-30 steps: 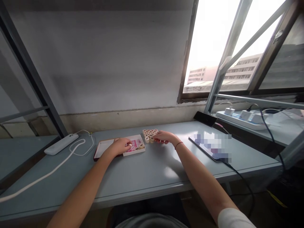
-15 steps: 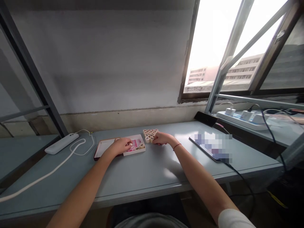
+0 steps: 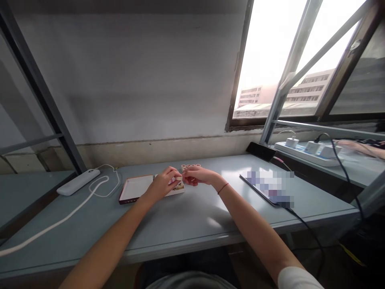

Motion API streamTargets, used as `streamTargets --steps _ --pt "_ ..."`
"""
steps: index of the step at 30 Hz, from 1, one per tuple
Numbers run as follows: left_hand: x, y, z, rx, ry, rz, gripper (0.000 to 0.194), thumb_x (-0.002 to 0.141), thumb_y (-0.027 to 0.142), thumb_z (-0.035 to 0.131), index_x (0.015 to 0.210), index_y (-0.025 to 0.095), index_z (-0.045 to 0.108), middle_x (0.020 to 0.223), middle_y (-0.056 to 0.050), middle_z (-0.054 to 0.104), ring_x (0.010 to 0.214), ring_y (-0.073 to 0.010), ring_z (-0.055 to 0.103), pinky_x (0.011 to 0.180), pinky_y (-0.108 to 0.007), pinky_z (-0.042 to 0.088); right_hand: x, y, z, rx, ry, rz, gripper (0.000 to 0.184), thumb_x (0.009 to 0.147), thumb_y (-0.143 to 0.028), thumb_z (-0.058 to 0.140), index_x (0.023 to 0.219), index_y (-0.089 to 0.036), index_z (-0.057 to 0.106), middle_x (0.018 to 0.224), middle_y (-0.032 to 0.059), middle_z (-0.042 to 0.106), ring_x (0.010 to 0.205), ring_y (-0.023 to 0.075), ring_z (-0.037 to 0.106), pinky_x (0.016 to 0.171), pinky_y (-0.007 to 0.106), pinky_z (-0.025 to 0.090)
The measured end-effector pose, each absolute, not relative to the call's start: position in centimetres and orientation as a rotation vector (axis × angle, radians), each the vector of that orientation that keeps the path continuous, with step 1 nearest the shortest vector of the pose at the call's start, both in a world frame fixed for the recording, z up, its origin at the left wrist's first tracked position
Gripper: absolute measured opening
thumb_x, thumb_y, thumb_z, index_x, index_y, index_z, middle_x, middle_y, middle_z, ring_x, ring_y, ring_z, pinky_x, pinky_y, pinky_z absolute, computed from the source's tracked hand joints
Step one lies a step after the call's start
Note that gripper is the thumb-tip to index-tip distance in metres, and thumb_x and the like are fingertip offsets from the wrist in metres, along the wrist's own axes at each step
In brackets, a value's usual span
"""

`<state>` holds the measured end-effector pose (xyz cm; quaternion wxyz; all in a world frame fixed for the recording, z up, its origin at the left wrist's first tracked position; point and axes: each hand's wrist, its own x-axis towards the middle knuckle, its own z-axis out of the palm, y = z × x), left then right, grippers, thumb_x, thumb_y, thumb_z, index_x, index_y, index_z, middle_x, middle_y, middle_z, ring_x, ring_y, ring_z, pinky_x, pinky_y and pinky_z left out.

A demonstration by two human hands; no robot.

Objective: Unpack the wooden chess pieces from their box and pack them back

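A xiangqi piece (image 3: 179, 178) sits between the hands: the left hand (image 3: 165, 182), pinching it narrowly, has carried it rightward over the white box (image 3: 177, 192), within both hands' reach. The right hand (image 3: 198, 175) has shifted to meet it, fingers curled before the grouped pieces (image 3: 190, 165); I cannot tell whether it grips.

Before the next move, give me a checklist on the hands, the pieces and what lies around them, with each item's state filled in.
1. Left hand has a grip on the pale round piece: ok, it is at the fingertips.
2. Right hand free of any piece: cannot tell, its curled fingers hide what is under them.
3. Grouped pieces in full view: not ok, the right hand covers part of them.
4. White tray uncovered: not ok, the left hand overlaps it in view.
5. Tablet clear of the right forearm: ok, a gap shows between them.
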<state>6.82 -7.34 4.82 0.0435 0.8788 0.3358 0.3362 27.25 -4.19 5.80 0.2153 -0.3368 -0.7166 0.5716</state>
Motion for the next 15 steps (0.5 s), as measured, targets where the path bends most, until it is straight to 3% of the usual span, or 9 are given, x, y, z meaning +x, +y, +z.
streamTargets --steps 7,12,15 --pt "7.4 -7.5 4.4 2.723 0.98 0.921 0.015 0.089 0.03 0.046 0.093 0.025 0.06 0.102 -0.001 0.054 0.088 -0.0123 0.057 0.079 -0.024 0.046 27.6 -3.7 5.2 -0.974 -1.873 1.807 0.024 0.071 -0.038 0.057 0.067 -0.015 0.054 0.062 -0.0006 0.052 0.052 0.0067 0.043 0.043 0.018 0.028" --pt "7.0 -7.5 5.2 2.764 1.017 0.793 0.029 0.085 0.038 0.051 0.111 0.026 0.055 0.11 -0.003 0.057 0.098 -0.0176 0.056 0.086 -0.029 0.043 29.0 -3.4 5.6 -1.052 -1.873 1.699 0.018 0.068 -0.033 0.06 0.067 -0.016 0.052 0.06 -0.0025 0.049 0.051 0.0059 0.04 0.042 0.017 0.026" --pt "6.0 -7.0 5.5 2.735 1.167 0.621 0.032 0.086 0.042 0.048 0.111 0.023 0.057 0.105 -0.004 0.061 0.094 -0.0197 0.057 0.081 -0.029 0.042 30.8 -3.0 5.9 -1.168 -1.986 1.553 0.019 0.068 -0.032 0.059 0.062 -0.016 0.05 0.058 -0.0032 0.047 0.05 0.0057 0.038 0.042 0.017 0.027"
